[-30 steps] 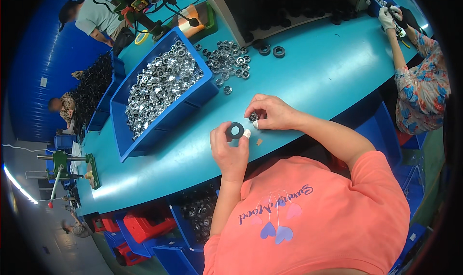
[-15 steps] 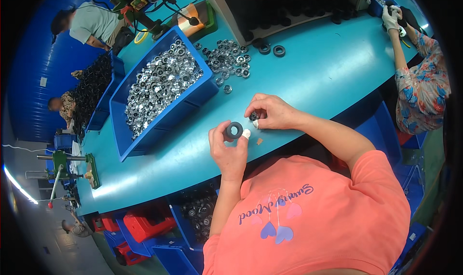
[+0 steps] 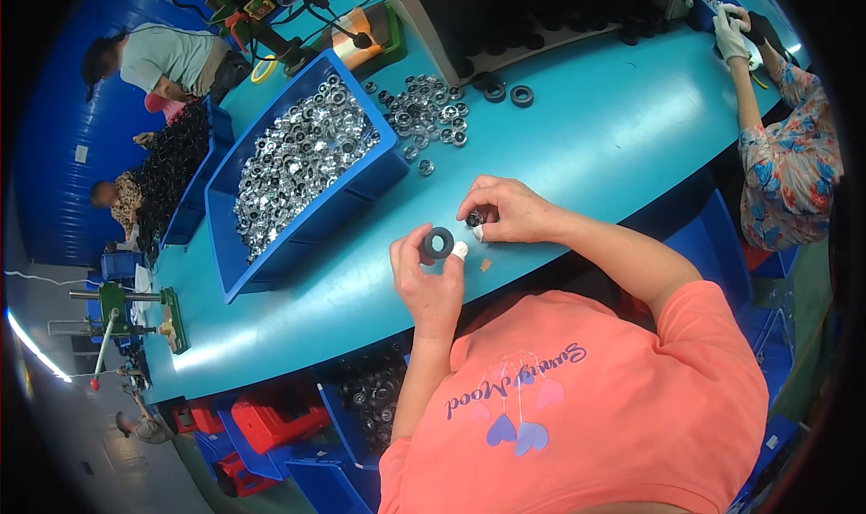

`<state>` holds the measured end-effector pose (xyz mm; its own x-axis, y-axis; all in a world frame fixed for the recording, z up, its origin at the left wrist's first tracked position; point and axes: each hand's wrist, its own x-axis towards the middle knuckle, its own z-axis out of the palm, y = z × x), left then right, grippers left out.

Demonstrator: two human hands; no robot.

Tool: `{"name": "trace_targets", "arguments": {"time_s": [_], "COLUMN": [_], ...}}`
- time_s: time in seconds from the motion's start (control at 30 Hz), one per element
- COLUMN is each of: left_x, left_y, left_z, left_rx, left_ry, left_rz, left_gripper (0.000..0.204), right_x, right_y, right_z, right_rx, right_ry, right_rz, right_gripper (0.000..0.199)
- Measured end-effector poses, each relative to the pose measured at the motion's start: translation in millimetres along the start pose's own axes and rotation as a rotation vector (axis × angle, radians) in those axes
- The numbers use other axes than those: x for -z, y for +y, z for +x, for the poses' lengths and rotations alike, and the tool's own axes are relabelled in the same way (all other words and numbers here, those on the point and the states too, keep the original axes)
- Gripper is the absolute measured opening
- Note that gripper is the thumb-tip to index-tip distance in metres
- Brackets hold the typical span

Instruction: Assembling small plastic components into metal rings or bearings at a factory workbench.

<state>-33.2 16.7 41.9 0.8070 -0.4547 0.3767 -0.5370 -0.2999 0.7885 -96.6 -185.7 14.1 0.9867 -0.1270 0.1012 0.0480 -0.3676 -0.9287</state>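
Note:
Between the fingers and white-covered thumb of my left hand (image 3: 428, 284) is a black ring (image 3: 437, 243), its round hole facing up. Close by on the right, my right hand (image 3: 507, 211) pinches a small round metal part (image 3: 474, 217) with a dark middle; its thumb tip is covered in white too. The two pieces are apart, both held over the near edge of the teal table (image 3: 577, 171). Ahead and to the left, several shiny metal parts (image 3: 422, 108) lie loose beside a blue bin (image 3: 311, 234) heaped with similar ones.
Two black rings (image 3: 521, 96) lie before a box-shaped machine (image 3: 424, 27) with dark rings inside. A green press (image 3: 271, 9) stands behind the bin. At right a co-worker's gloved hands (image 3: 731, 36) work. Red stools (image 3: 275, 419) and a bin of dark parts (image 3: 374, 401) sit below the table.
My hands and the two pieces they hold stay in place. At the far left a co-worker has leaned over the bin of black parts, and a pink-red item shows there.

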Motion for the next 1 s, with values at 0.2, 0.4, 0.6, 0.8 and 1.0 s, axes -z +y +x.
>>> {"name": "trace_targets", "arguments": {"time_s": [0.2,0.4,0.6,0.8,1.0], "left_x": [3.4,0.9,1.5,0.6,-2.7], "left_y": [-4.0,-23.5,-36.8,-44.8,-48.1], "left_z": [-0.2,-0.9,-0.9,-2.7,-3.7], "left_rx": [0.011,0.311,0.581,0.584,0.580], "left_ry": [0.002,-0.095,-0.277,-0.330,-0.338], "left_rz": [0.031,-0.586,-1.292,-1.411,-1.385], "left_gripper": [0.050,0.046,0.056,0.061,0.062], "right_x": [0.5,0.3,-6.9,-16.3,-15.2], "right_y": [0.6,-4.8,-10.0,-14.5,-10.5], "right_z": [-0.3,-0.4,-3.6,-10.7,-12.5], "right_rx": [-0.012,-0.013,-0.079,-0.100,-0.139], "right_ry": [0.007,0.045,0.068,0.071,0.039], "right_rz": [-0.002,0.097,0.455,0.669,0.691], "right_gripper": [0.033,0.039,0.040,0.039,0.040]}}
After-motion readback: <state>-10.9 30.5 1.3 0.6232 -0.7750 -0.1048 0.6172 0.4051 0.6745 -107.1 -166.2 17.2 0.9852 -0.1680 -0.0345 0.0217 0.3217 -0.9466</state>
